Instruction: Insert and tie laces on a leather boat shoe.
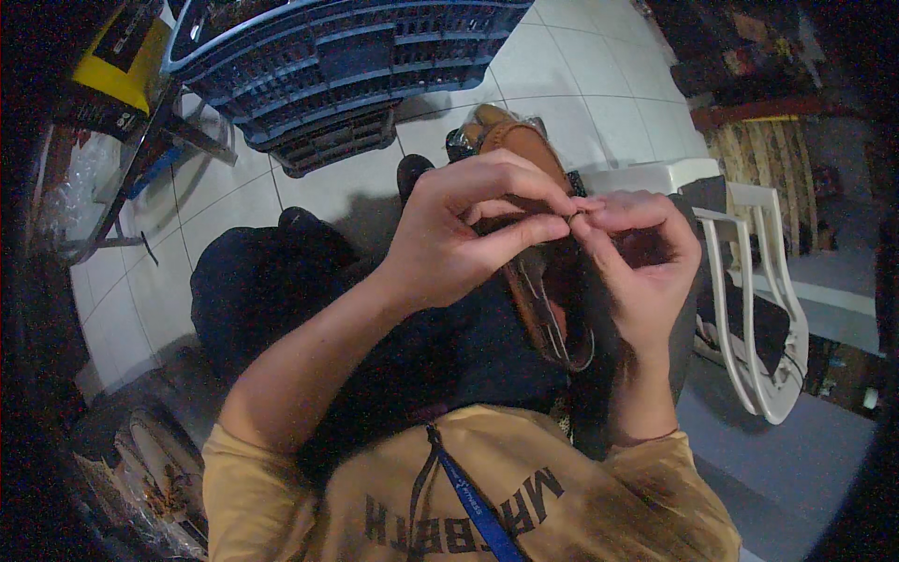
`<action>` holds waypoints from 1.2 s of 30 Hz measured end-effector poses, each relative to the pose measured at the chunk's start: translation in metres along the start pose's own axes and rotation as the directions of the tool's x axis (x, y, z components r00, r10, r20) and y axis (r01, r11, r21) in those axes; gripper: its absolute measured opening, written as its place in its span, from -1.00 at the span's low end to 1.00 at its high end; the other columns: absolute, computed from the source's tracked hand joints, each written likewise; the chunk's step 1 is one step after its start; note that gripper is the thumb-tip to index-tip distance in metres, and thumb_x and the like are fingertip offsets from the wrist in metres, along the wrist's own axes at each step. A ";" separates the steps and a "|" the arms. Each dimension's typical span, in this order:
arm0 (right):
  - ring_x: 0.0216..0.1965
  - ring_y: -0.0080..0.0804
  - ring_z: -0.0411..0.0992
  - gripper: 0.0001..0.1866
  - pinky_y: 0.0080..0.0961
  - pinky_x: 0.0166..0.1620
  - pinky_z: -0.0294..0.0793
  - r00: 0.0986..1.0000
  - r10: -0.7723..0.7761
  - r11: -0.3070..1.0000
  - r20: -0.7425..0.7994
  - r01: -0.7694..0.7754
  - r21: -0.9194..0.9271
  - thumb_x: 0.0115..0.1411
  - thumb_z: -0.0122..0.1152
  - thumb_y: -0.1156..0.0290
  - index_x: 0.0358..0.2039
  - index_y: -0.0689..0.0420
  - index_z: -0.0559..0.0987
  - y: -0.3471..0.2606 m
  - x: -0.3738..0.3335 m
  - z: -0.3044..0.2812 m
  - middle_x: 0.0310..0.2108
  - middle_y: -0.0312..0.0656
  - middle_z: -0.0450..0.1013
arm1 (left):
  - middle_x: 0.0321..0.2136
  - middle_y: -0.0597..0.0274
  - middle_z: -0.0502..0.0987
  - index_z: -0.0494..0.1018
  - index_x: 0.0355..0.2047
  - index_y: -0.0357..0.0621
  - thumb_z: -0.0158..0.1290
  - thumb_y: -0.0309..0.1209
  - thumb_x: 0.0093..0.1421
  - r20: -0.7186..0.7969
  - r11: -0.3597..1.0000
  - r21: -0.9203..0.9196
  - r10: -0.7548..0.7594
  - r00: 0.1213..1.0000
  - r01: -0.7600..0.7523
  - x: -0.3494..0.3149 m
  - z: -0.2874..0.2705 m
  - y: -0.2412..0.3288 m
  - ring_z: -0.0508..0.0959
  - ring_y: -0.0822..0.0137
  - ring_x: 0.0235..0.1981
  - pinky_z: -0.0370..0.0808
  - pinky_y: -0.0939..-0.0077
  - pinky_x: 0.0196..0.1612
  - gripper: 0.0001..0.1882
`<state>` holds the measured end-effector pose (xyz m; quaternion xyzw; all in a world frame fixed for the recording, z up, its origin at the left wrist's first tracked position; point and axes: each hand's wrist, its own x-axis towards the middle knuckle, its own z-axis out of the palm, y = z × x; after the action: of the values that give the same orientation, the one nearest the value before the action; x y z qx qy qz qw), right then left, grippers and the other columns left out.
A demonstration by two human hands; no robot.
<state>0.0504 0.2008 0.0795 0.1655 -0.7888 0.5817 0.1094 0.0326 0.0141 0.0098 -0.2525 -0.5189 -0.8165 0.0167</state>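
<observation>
My left hand and my right hand meet above my lap, thumb and fingertips pinched together on each. Between the fingertips is something small and thin, dark or brownish, too small to name. Under the hands lies a brown leather shoe, partly covered by them. Its lower part shows a darker edge and a reddish inside. A pale, thin cord loops loosely along that lower part; whether it runs up to my fingers is hidden.
A blue plastic crate stands ahead, above a black crate. To the right is a white plastic chair or stool frame. At the left are a yellow and black box and a metal-legged stand. Pale tiles cover the floor.
</observation>
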 end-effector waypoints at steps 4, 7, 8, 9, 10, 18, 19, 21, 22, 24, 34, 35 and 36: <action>-0.18 -0.42 0.63 -0.77 -0.49 -0.08 0.61 0.984 0.179 0.970 -0.019 -0.173 0.172 0.04 0.51 0.69 -0.36 0.23 0.60 -0.007 -0.001 -0.002 -0.29 -0.16 0.64 | -0.13 0.12 0.62 0.62 -0.15 -0.26 0.27 -0.69 0.15 -0.124 0.968 -0.191 -0.191 0.974 0.165 -0.002 0.011 0.009 0.64 0.29 -0.10 0.62 0.45 0.01 -0.76; -0.17 -0.41 0.62 -0.74 -0.51 -0.07 0.61 0.975 0.222 0.951 -0.009 -0.215 0.221 0.02 0.53 0.69 -0.31 0.23 0.61 -0.007 -0.001 -0.003 -0.28 -0.14 0.64 | -0.21 0.16 0.66 0.64 -0.21 -0.23 0.29 -0.65 0.15 -0.047 0.973 0.228 0.042 0.998 -0.030 0.001 0.002 0.007 0.65 0.32 -0.15 0.60 0.50 -0.08 -0.81; -0.19 -0.39 0.62 -0.74 -0.49 -0.07 0.61 0.984 0.178 0.971 -0.016 -0.172 0.167 0.01 0.54 0.69 -0.31 0.23 0.62 -0.006 -0.001 -0.003 -0.28 -0.14 0.64 | -0.21 0.16 0.66 0.64 -0.21 -0.23 0.29 -0.65 0.15 -0.047 0.973 0.228 0.041 0.998 -0.030 0.002 0.002 0.009 0.65 0.32 -0.15 0.60 0.50 -0.08 -0.81; -0.20 -0.38 0.62 -0.73 -0.48 -0.08 0.61 0.991 0.132 0.985 -0.021 -0.129 0.113 -0.01 0.55 0.69 -0.31 0.24 0.63 -0.004 -0.001 -0.003 -0.29 -0.13 0.64 | -0.24 0.18 0.66 0.64 -0.24 -0.21 0.30 -0.63 0.15 -0.046 0.963 0.269 0.047 0.998 -0.033 0.004 0.002 0.013 0.65 0.32 -0.17 0.59 0.51 -0.12 -0.83; -0.20 -0.38 0.62 -0.73 -0.48 -0.08 0.61 0.991 0.133 0.985 -0.022 -0.129 0.111 -0.01 0.55 0.69 -0.31 0.24 0.63 -0.002 0.000 -0.004 -0.29 -0.13 0.64 | -0.27 0.20 0.67 0.65 -0.26 -0.20 0.31 -0.61 0.15 -0.043 0.951 0.307 0.054 0.998 -0.038 0.005 0.002 0.016 0.66 0.33 -0.19 0.58 0.51 -0.15 -0.85; -0.20 -0.33 0.64 -0.80 -0.46 -0.05 0.58 0.980 -0.166 0.971 0.114 0.183 -0.157 -0.02 0.54 0.67 -0.36 0.22 0.70 -0.001 0.008 -0.009 -0.27 -0.11 0.66 | -0.29 0.21 0.65 0.64 -0.26 -0.20 0.31 -0.61 0.13 -0.053 0.930 0.367 0.042 0.998 -0.020 0.010 0.000 0.027 0.64 0.35 -0.22 0.60 0.52 -0.19 -0.84; -0.20 -0.33 0.64 -0.80 -0.46 -0.05 0.58 0.979 -0.166 0.971 0.114 0.183 -0.157 -0.02 0.54 0.67 -0.36 0.22 0.70 0.000 0.009 -0.010 -0.27 -0.11 0.66 | -0.30 0.22 0.65 0.64 -0.26 -0.19 0.31 -0.61 0.12 -0.087 0.947 0.319 -0.005 0.996 0.032 0.010 0.001 0.028 0.64 0.36 -0.23 0.60 0.52 -0.21 -0.83; -0.19 -0.37 0.64 -0.70 -0.47 -0.03 0.58 0.959 -0.224 0.943 0.174 0.258 -0.208 -0.03 0.53 0.67 -0.23 0.24 0.68 0.003 0.010 -0.011 -0.23 -0.12 0.66 | -0.32 0.24 0.64 0.64 -0.26 -0.18 0.31 -0.61 0.11 -0.082 0.941 0.339 0.024 0.996 0.005 0.010 0.000 0.028 0.64 0.35 -0.24 0.59 0.51 -0.23 -0.82; -0.19 -0.37 0.64 -0.70 -0.47 -0.03 0.58 0.959 -0.223 0.944 0.175 0.258 -0.208 -0.03 0.53 0.67 -0.23 0.24 0.68 0.000 0.008 -0.007 -0.23 -0.12 0.66 | -0.33 0.25 0.63 0.64 -0.26 -0.17 0.31 -0.62 0.10 -0.076 0.934 0.357 0.052 0.996 -0.021 0.010 0.000 0.027 0.64 0.35 -0.25 0.59 0.50 -0.25 -0.81; -0.18 -0.40 0.65 -0.57 -0.48 -0.04 0.58 0.998 0.039 0.997 -0.058 -0.043 -0.063 -0.04 0.52 0.68 -0.10 0.26 0.61 -0.009 0.003 0.004 -0.20 -0.13 0.65 | -0.33 0.24 0.62 0.63 -0.27 -0.15 0.31 -0.61 0.08 -0.016 0.879 0.461 0.146 0.989 -0.122 0.013 -0.005 0.026 0.64 0.32 -0.26 0.59 0.47 -0.25 -0.81; -0.21 -0.42 0.67 -0.52 -0.51 -0.03 0.59 0.987 -0.159 0.967 0.031 0.162 -0.196 -0.04 0.50 0.67 -0.08 0.26 0.55 -0.019 0.003 0.008 -0.11 -0.09 0.62 | -0.33 0.18 0.57 0.53 -0.31 -0.17 0.25 -0.60 0.05 0.240 0.710 0.611 0.257 0.936 -0.351 0.021 -0.012 0.050 0.62 0.14 -0.25 0.54 0.33 -0.20 -0.82; -0.20 -0.42 0.66 -0.52 -0.51 -0.03 0.59 0.984 -0.179 0.965 0.025 0.180 -0.192 -0.04 0.50 0.67 -0.07 0.26 0.54 -0.018 0.003 0.009 -0.12 -0.10 0.62 | -0.33 0.18 0.57 0.53 -0.31 -0.17 0.25 -0.60 0.05 0.239 0.710 0.611 0.257 0.936 -0.351 0.020 -0.012 0.049 0.62 0.14 -0.25 0.54 0.33 -0.20 -0.82; -0.20 -0.42 0.66 -0.51 -0.51 -0.03 0.60 0.980 -0.198 0.962 0.020 0.198 -0.187 -0.04 0.50 0.67 -0.06 0.26 0.54 -0.017 0.003 0.009 -0.13 -0.10 0.62 | -0.32 0.19 0.57 0.53 -0.30 -0.16 0.25 -0.58 0.08 0.211 0.757 0.580 0.220 0.952 -0.303 0.019 -0.012 0.048 0.62 0.16 -0.24 0.55 0.34 -0.20 -0.82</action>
<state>0.0541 0.1869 0.0931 0.2327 -0.8198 0.4906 0.1818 0.0247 -0.0133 0.0540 -0.3564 -0.7119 -0.5788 0.1768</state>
